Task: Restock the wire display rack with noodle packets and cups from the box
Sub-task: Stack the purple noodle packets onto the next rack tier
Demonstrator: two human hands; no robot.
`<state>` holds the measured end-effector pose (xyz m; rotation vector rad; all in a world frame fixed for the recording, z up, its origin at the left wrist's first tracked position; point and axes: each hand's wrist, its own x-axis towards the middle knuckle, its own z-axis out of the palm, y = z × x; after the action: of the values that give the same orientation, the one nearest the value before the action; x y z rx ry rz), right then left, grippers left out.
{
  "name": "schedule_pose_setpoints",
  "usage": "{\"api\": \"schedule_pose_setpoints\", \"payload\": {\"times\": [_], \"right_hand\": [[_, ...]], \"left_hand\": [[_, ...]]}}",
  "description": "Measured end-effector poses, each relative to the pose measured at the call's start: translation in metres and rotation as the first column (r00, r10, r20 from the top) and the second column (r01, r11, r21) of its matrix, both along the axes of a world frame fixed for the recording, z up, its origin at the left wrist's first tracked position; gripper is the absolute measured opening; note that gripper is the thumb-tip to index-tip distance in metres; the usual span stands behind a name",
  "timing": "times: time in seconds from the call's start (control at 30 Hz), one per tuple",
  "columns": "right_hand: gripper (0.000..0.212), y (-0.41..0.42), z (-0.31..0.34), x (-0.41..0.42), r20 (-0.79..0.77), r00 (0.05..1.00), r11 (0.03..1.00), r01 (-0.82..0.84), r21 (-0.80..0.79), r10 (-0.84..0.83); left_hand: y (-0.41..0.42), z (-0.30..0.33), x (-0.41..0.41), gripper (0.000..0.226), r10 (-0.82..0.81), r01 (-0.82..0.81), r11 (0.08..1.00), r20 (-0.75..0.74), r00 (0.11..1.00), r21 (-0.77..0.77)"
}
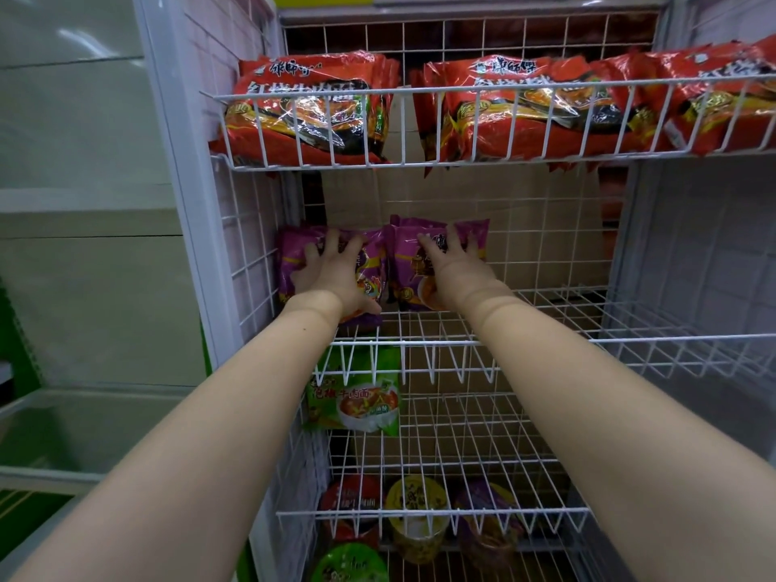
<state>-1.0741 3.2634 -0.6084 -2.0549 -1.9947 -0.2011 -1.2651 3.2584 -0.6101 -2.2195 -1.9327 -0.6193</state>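
Head view, looking forward and down into a white wire display rack point(441, 342) with stacked basket shelves, framed by white grid side panels; brown cardboard shows behind its back grid. To the left of the rack are pale, blurred surfaces and a strip of green. On the top shelf, red noodle packets point(306, 111) lie leaning against the front rail, in a row running to the right edge; they carry large Chinese characters, partly hidden by the wires and glare, so I cannot read them with certainty. On the middle shelf, two purple noodle packets sit side by side at the back left, touching each other. The left hand point(331, 275) lies on the left purple packet point(294, 254) with fingers spread wide and flat, pressing rather than gripping. The right hand point(451, 266) rests on the right purple packet point(436, 233) the same way, fingers spread over its top. The rest of this shelf to the right is bare wire. One shelf down, a single green noodle packet point(357, 405) stands at the left, showing a bowl picture and Chinese writing too small to read. On the lowest visible shelf stand noodle cups: a red cup point(350, 497), a yellow cup point(415, 497), a purple cup point(483, 501) and, nearer, a green cup point(348, 564).
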Motion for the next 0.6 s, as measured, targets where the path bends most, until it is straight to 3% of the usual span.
{"api": "schedule_pose_setpoints", "payload": {"times": [0.1,0.27,0.43,0.5,0.6], "right_hand": [[0.092,-0.003,-0.001,0.002,0.004,0.999,0.999,-0.036,0.027,0.036],[0.067,-0.013,0.002,-0.001,0.110,0.993,0.977,-0.072,0.202,0.050],[0.049,-0.018,-0.004,-0.003,0.196,0.969,0.986,-0.161,0.043,0.150],[0.053,-0.019,-0.005,-0.005,0.145,0.973,0.984,-0.179,-0.003,0.178],[0.051,-0.015,-0.004,-0.009,0.121,0.978,0.985,-0.174,0.001,0.173]], "left_hand": [[0.002,-0.002,0.001,0.119,0.006,-0.006,1.000,-0.020,1.000,-0.004],[0.002,-0.002,0.001,0.115,-0.016,0.016,1.000,0.001,1.000,-0.024],[-0.002,0.000,0.003,0.105,-0.012,0.008,0.995,0.035,0.999,0.101],[-0.005,0.003,0.006,0.090,-0.019,0.013,0.983,0.034,0.999,0.186],[-0.009,0.006,0.011,0.024,-0.105,0.115,0.963,-0.055,0.993,0.243]]}}
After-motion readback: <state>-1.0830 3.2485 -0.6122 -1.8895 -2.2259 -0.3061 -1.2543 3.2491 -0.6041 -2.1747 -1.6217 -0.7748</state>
